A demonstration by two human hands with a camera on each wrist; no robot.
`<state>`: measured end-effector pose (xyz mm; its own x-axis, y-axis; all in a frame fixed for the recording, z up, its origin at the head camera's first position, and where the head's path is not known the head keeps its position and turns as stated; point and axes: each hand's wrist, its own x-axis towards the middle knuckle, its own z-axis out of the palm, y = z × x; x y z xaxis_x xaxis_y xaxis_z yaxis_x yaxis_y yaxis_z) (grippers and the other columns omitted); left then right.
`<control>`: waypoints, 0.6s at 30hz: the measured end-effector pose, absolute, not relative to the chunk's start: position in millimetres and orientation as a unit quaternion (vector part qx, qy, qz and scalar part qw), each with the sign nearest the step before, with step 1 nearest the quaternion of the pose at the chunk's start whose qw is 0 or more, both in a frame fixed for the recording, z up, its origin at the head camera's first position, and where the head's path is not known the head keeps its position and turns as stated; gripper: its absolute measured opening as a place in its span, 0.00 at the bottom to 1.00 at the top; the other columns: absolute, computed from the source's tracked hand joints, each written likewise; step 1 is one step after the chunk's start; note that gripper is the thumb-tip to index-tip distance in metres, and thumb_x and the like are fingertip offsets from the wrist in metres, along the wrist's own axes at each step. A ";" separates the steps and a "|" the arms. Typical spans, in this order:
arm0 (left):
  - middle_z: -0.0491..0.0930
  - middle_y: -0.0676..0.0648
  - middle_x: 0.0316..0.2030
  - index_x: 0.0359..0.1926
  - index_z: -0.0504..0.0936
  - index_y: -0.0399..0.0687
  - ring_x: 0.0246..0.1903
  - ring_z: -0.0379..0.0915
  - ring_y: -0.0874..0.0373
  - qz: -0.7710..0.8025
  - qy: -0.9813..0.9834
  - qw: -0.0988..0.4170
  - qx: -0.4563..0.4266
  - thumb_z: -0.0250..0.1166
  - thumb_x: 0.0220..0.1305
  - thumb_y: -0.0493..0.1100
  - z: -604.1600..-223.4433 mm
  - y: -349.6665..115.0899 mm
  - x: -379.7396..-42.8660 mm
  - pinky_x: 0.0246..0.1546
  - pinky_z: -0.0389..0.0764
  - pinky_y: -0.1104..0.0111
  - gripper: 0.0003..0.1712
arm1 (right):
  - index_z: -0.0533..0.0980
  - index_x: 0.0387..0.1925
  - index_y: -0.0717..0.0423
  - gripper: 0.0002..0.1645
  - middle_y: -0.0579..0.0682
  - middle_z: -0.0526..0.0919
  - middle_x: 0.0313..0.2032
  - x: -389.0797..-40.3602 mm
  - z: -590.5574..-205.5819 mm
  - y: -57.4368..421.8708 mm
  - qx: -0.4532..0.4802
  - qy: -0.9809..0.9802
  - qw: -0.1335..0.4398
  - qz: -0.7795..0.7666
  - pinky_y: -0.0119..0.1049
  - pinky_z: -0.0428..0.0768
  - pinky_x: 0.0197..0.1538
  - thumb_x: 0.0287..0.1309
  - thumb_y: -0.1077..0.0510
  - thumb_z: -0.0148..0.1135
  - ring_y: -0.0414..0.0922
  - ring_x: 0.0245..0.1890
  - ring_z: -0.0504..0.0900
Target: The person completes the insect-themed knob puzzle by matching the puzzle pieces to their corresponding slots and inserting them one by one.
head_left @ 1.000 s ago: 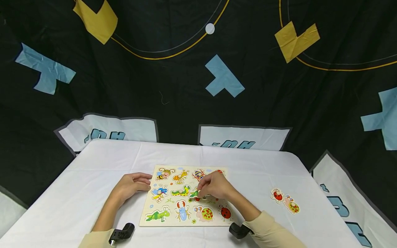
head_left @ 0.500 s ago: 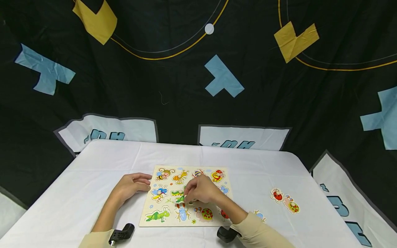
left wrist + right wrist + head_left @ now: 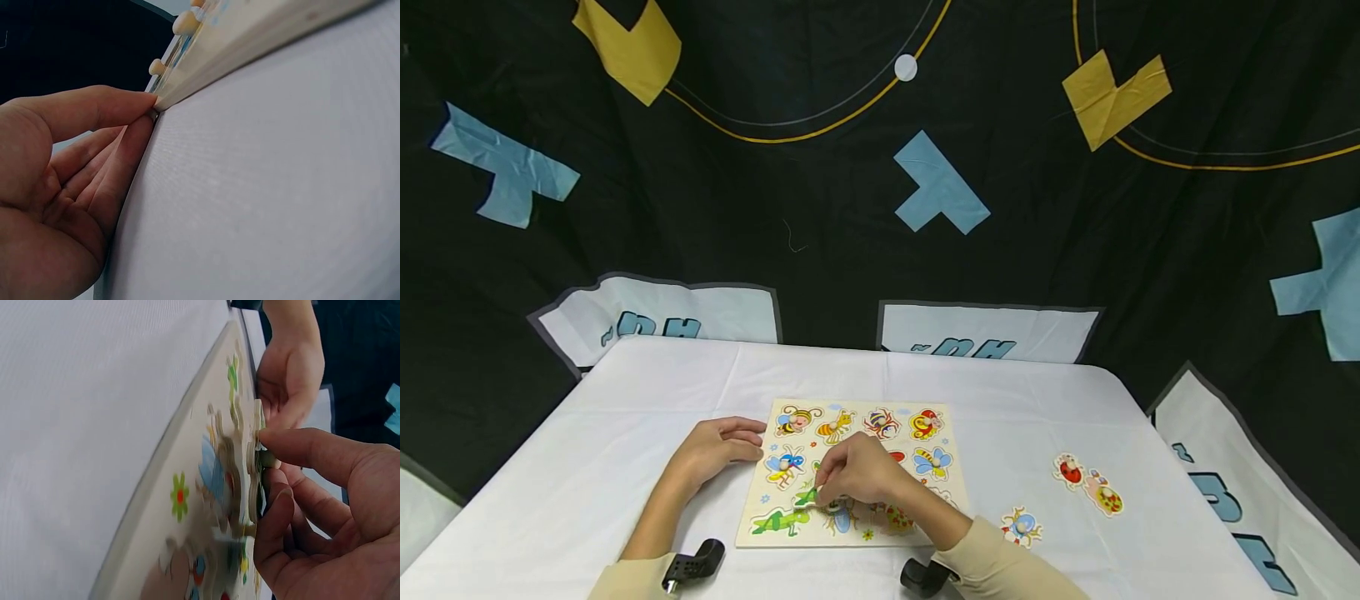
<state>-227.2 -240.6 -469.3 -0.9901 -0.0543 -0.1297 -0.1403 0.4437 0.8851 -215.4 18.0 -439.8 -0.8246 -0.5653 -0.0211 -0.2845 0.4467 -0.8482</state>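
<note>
Head view shows your right hand (image 3: 857, 477) over the near-middle part of the puzzle board (image 3: 850, 473), its grip pinched on the peg of a green insect piece (image 3: 808, 497), which is lifted just above the board's near row. Right wrist view confirms it: thumb and fingers (image 3: 294, 447) clamp the piece (image 3: 255, 464), which stands on edge over the board (image 3: 187, 487). Your left hand (image 3: 711, 450) rests on the counter (image 3: 625, 417) at the board's left edge, fingers relaxed and not holding anything, fingertips (image 3: 134, 103) touching that edge. Seated in the board's cut-outs are a bee (image 3: 795, 419), an ant (image 3: 835, 427) and a grasshopper (image 3: 781, 521), among others. Three loose pieces (image 3: 1078, 483) lie on the counter toward its right edge.
</note>
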 end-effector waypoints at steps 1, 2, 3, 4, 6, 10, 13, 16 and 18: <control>0.85 0.49 0.36 0.52 0.81 0.44 0.39 0.78 0.60 0.525 0.848 0.041 -0.057 0.74 0.45 0.41 -469.2 -240.3 -226.9 0.41 0.74 0.69 0.28 | 0.83 0.19 0.53 0.09 0.40 0.79 0.13 -214.5 -440.0 16.0 -0.254 0.836 0.154 -0.461 0.28 0.67 0.20 0.33 0.65 0.76 0.34 0.15 0.73; 0.85 0.49 0.36 0.52 0.81 0.44 0.39 0.78 0.60 0.527 0.847 0.042 -0.054 0.74 0.46 0.41 -468.9 -240.2 -226.6 0.41 0.74 0.69 0.28 | 0.82 0.18 0.52 0.09 0.40 0.79 0.13 -213.7 -440.0 14.0 -0.254 0.836 0.154 -0.462 0.28 0.68 0.21 0.33 0.65 0.76 0.34 0.15 0.73; 0.85 0.49 0.36 0.52 0.81 0.44 0.38 0.78 0.60 0.527 0.847 0.043 -0.056 0.74 0.46 0.42 -468.7 -240.0 -226.5 0.41 0.74 0.70 0.28 | 0.82 0.18 0.52 0.09 0.40 0.79 0.13 -212.9 -440.0 12.0 -0.252 0.836 0.155 -0.462 0.28 0.69 0.21 0.33 0.65 0.76 0.34 0.15 0.74; 0.85 0.49 0.36 0.52 0.80 0.44 0.39 0.78 0.60 0.526 0.847 0.043 -0.055 0.74 0.46 0.42 -468.5 -240.0 -226.5 0.41 0.74 0.69 0.29 | 0.82 0.18 0.52 0.09 0.40 0.79 0.13 -212.0 -439.9 10.2 -0.251 0.838 0.157 -0.459 0.28 0.69 0.22 0.33 0.65 0.77 0.34 0.15 0.74; 0.85 0.49 0.37 0.52 0.81 0.45 0.39 0.78 0.60 0.522 0.850 0.045 -0.059 0.74 0.46 0.42 -467.4 -239.8 -226.4 0.41 0.73 0.69 0.28 | 0.82 0.17 0.52 0.09 0.40 0.78 0.13 -210.4 -439.9 6.6 -0.249 0.838 0.159 -0.459 0.28 0.70 0.21 0.33 0.65 0.77 0.35 0.15 0.74; 0.85 0.49 0.37 0.52 0.80 0.45 0.39 0.78 0.60 0.517 0.853 0.044 -0.060 0.73 0.46 0.41 -466.4 -239.3 -226.1 0.41 0.73 0.68 0.28 | 0.82 0.17 0.52 0.10 0.40 0.78 0.13 -207.0 -440.4 -0.3 -0.244 0.836 0.165 -0.463 0.27 0.69 0.22 0.33 0.65 0.78 0.34 0.15 0.73; 0.85 0.49 0.37 0.52 0.81 0.44 0.38 0.78 0.60 0.516 0.853 0.042 -0.059 0.73 0.46 0.41 -466.5 -239.2 -225.9 0.41 0.74 0.68 0.28 | 0.82 0.17 0.52 0.10 0.40 0.79 0.13 -204.1 -441.2 -5.5 -0.241 0.834 0.172 -0.465 0.27 0.68 0.21 0.32 0.65 0.78 0.34 0.15 0.73; 0.85 0.49 0.37 0.52 0.81 0.44 0.38 0.78 0.60 0.519 0.852 0.042 -0.055 0.73 0.46 0.41 -467.1 -239.8 -226.1 0.41 0.74 0.68 0.28 | 0.82 0.17 0.51 0.10 0.40 0.78 0.12 -201.6 -441.7 -10.2 -0.244 0.835 0.177 -0.461 0.26 0.67 0.20 0.33 0.65 0.77 0.33 0.14 0.72; 0.85 0.49 0.37 0.52 0.81 0.44 0.38 0.78 0.60 0.519 0.852 0.042 -0.053 0.74 0.46 0.41 -467.2 -240.5 -226.2 0.41 0.74 0.68 0.28 | 0.82 0.17 0.51 0.10 0.39 0.78 0.12 -200.2 -441.9 -13.1 -0.250 0.836 0.176 -0.456 0.26 0.67 0.20 0.33 0.65 0.77 0.33 0.14 0.72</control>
<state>-226.2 -240.5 -467.2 -0.9908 -0.0471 -0.1269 -0.1344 0.4551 0.8802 -200.2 -13.1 -441.9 -0.8132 -0.5782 -0.0663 -0.2577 0.4599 -0.8498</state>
